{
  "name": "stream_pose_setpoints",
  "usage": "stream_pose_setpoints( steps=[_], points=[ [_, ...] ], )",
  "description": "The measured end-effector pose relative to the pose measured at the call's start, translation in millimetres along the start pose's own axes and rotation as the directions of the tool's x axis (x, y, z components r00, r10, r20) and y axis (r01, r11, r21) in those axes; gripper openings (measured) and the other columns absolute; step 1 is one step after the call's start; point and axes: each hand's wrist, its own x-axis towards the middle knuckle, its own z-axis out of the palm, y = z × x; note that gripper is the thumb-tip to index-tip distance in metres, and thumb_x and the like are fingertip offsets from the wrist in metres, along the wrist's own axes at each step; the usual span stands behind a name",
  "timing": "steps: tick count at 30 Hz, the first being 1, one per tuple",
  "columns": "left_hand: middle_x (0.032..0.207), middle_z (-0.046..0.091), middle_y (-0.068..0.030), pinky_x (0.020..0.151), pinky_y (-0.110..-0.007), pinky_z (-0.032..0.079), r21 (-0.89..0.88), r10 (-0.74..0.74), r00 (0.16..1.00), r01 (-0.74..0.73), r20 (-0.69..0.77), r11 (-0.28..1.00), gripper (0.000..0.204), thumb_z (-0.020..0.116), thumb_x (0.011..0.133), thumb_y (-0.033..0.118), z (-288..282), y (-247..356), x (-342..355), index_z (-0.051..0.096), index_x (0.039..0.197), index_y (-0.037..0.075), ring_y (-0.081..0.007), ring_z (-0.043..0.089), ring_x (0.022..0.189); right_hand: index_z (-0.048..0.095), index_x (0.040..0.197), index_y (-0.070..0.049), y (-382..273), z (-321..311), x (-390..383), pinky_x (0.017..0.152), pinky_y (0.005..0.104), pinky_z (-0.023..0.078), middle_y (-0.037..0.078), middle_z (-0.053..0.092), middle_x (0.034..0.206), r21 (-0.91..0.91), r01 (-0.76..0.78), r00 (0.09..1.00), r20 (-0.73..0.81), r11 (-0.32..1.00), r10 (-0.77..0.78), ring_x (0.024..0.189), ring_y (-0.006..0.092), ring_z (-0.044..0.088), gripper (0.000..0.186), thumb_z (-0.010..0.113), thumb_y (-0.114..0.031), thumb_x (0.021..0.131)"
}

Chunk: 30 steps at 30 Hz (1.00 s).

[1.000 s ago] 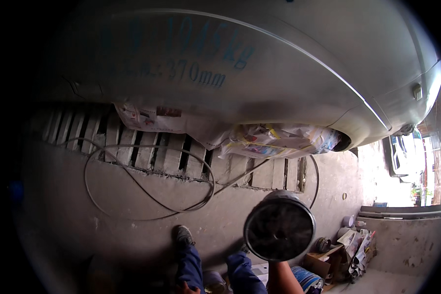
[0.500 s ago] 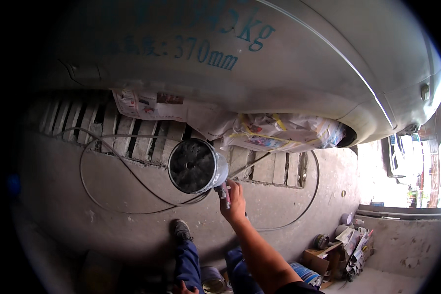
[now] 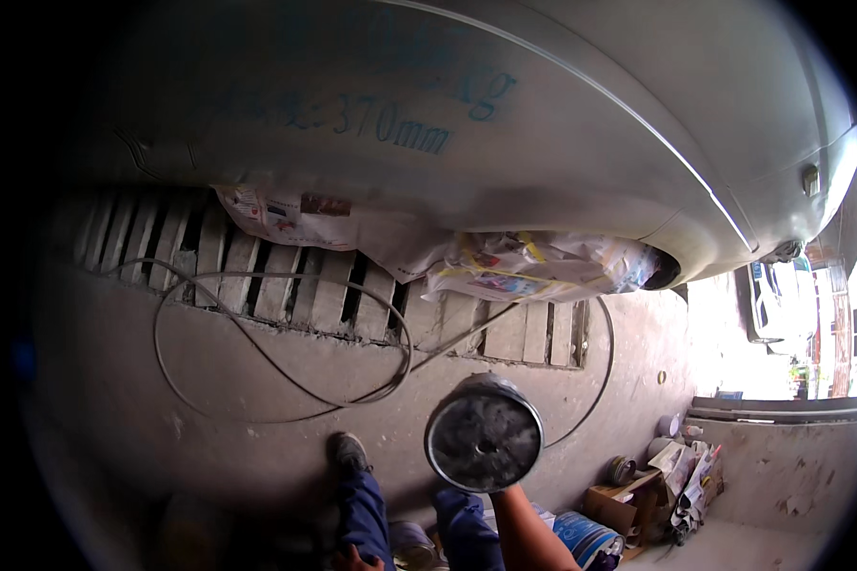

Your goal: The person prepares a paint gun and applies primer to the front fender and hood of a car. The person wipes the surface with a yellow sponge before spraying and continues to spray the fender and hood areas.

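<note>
My right forearm comes in from the lower edge. My right hand is hidden behind the round, dark-topped cup of a paint spray gun, which it holds low over the floor. The cup's lid has a small hole in its middle. At the lower edge my left hand shows only in part, by my blue trouser leg, its fingers apart and nothing visible in them. Ahead stands a silver-grey vehicle body with faint teal lettering. Printed paper sheets mask its wheel and lower edge.
A thin hose lies looped on the concrete floor, partly over a slatted grating. Paint tins, a blue-and-white drum and a cardboard box stand at lower right by a low wall. My shoe is on the floor.
The spray gun has moved right and toward me, away from the vehicle, and its cup now covers my right hand. The lettering looks fainter. My left hand stays low.
</note>
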Motion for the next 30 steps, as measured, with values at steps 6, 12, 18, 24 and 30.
stream_pose_setpoints(
  steps=[6,12,18,24,30],
  points=[
    [0.136,0.045,-0.0297,0.105,-0.050,0.038,0.106,-0.040,0.999,0.041,-0.009,0.994,0.075,0.064,0.079,0.049,-20.5,25.1,-9.7,0.046,0.140,0.011,-0.0443,0.046,0.126,0.051,0.126,0.000,-11.8,4.6,53.6,0.092,0.0464,0.049,0.028,0.056,0.120,0.074,0.026,0.997,0.076,0.997,-0.032,0.107,0.0477,0.056,0.044,0.059,-0.010,0.084],
    [0.136,0.046,-0.0281,0.103,-0.051,0.040,0.100,-0.019,1.000,0.019,-0.010,0.995,0.074,0.065,0.078,0.050,-4.5,19.6,-2.5,0.049,0.139,0.012,-0.0435,0.048,0.125,0.056,0.120,-0.001,27.0,-77.9,25.2,0.089,0.0440,0.050,0.023,0.060,0.115,-0.058,-0.057,0.997,-0.060,0.997,0.054,0.103,0.0428,0.058,0.038,0.061,-0.012,0.084],
    [0.142,0.042,-0.0279,0.105,-0.051,0.038,0.231,-0.070,0.997,0.066,0.010,0.971,0.077,0.062,0.078,0.053,0.3,34.0,3.0,0.046,0.142,0.013,-0.0427,0.046,0.127,0.062,0.114,-0.004,44.8,-143.3,-23.2,0.085,0.0405,0.051,0.018,0.064,0.108,-0.080,-0.206,0.916,-0.367,0.975,0.163,0.098,0.0359,0.061,0.031,0.065,-0.013,0.084],
    [0.140,0.047,-0.0227,0.102,-0.058,0.038,0.416,-0.069,0.993,0.102,-0.095,0.903,0.069,0.059,0.082,0.057,14.4,47.0,-1.8,0.049,0.141,0.022,-0.0431,0.048,0.125,0.068,0.107,-0.006,74.7,-120.7,5.3,0.082,0.0370,0.052,0.013,0.069,0.101,-0.245,0.107,0.959,-0.228,0.963,-0.165,0.093,0.0290,0.064,0.025,0.068,-0.015,0.084],
    [0.143,0.045,-0.0185,0.102,-0.057,0.038,0.369,-0.056,0.990,0.100,-0.129,0.924,0.070,0.056,0.082,0.060,24.7,51.4,5.8,0.048,0.142,0.024,-0.0438,0.048,0.125,0.068,0.096,-0.004,113.2,-100.7,68.6,0.072,0.0342,0.054,0.006,0.069,0.080,0.522,-0.113,0.992,0.012,0.846,0.125,0.075,0.0183,0.066,0.017,0.073,-0.008,0.080]
  ],
)
